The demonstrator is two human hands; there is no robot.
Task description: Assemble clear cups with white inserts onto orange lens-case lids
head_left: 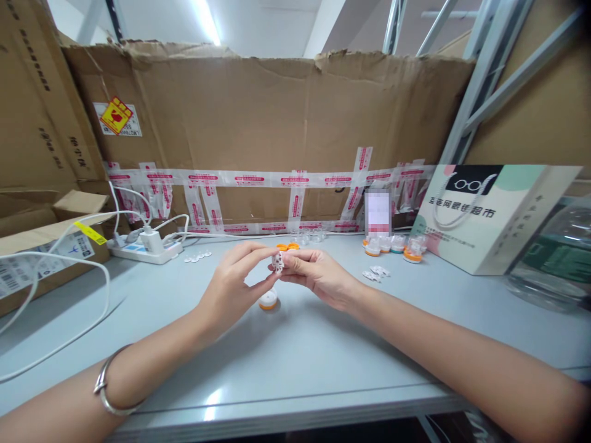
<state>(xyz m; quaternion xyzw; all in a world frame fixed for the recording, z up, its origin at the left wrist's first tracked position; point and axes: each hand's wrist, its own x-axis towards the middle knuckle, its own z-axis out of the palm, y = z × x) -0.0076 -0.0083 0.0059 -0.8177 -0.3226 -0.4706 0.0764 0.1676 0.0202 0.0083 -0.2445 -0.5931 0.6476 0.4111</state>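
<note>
A small white piece with dark spots or holes (pixel 277 263) is held up above the table between both hands. My left hand (pixel 233 280) is closed on its left side, with thumb and forefinger at its edges. My right hand (pixel 318 275) pinches the same piece from the right, and its fingertips partly cover it. Just below the hands stands a small round white case with an orange base (pixel 268 299). Behind them lie orange ring-shaped parts (pixel 288 247) and several clear round caps (pixel 311 235).
Several round cases (pixel 396 244) stand at the back right by a white paper bag (pixel 480 215) and a large clear bottle (pixel 554 258). Flat white pieces (pixel 376 273) lie nearer. At left are small white discs (pixel 197 256), a power strip (pixel 152 249) and loose cables (pixel 108 283).
</note>
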